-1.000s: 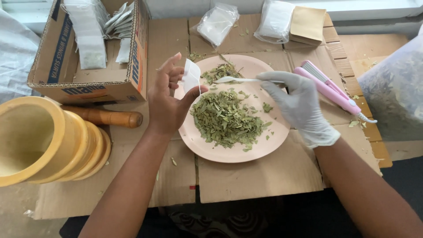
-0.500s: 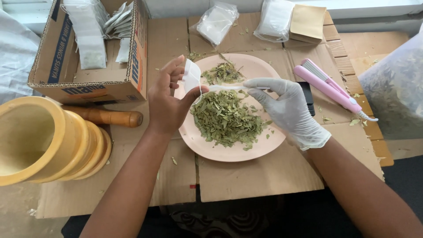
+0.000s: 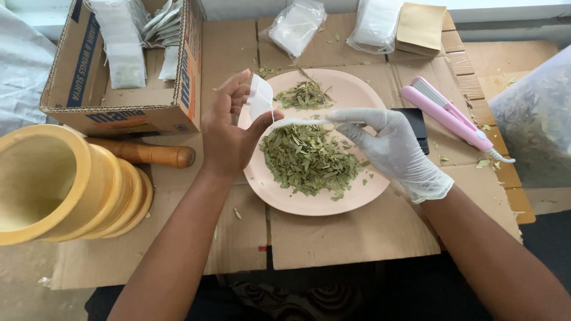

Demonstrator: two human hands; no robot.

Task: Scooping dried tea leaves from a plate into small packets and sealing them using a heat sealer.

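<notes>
Flattened cardboard [image 3: 351,235] covers the work surface; pink plate [image 3: 321,202] of dried green leaves [image 3: 309,159] at frame centre.
Bare left hand [image 3: 229,134] pinches a small white sachet [image 3: 259,98] between thumb and fingers, above the plate's left rim; gloved right hand [image 3: 389,148] grips a white plastic spoon [image 3: 297,122], its tip touching the sachet's lower edge; yellow mortar [image 3: 56,187] on its side at left, wooden pestle [image 3: 148,154] just behind it; cardboard box [image 3: 119,110] with white sachets upper left; pink heat sealer [image 3: 446,116] right of plate; clear bags and brown envelopes along top edge.
</notes>
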